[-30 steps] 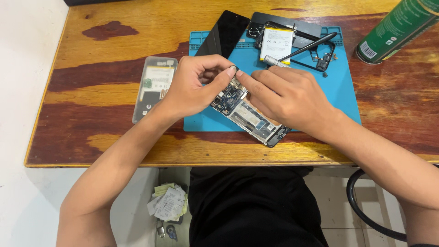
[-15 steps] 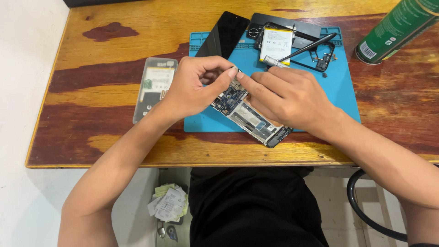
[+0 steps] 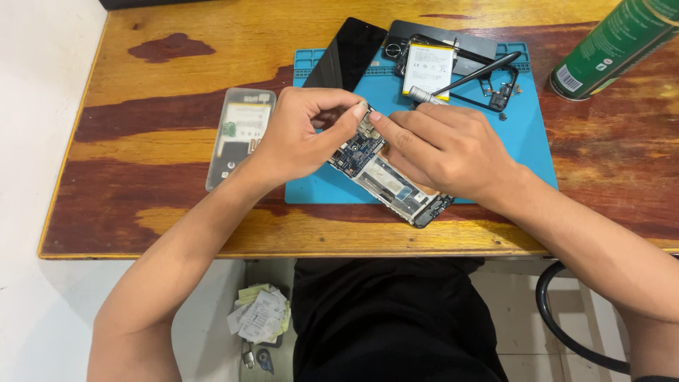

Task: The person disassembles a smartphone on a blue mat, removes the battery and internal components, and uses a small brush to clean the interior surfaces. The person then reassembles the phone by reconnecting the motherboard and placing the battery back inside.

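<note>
An opened phone frame (image 3: 387, 182) with its blue circuit board showing lies tilted over the front of a blue work mat (image 3: 527, 134). My left hand (image 3: 300, 134) grips the upper end of the frame, thumb and forefinger pinched at its top corner. My right hand (image 3: 442, 152) rests on the frame from the right, its forefinger pressing on the same top corner beside my left fingertips. The small part under the fingertips is hidden.
A clear phone case (image 3: 239, 134) lies left of the mat. At the mat's back are a black screen panel (image 3: 346, 53), a battery (image 3: 428, 67), a metal-tipped screwdriver (image 3: 463, 78) and small black parts. A green spray can (image 3: 612, 46) lies at the right. The table's front edge is near.
</note>
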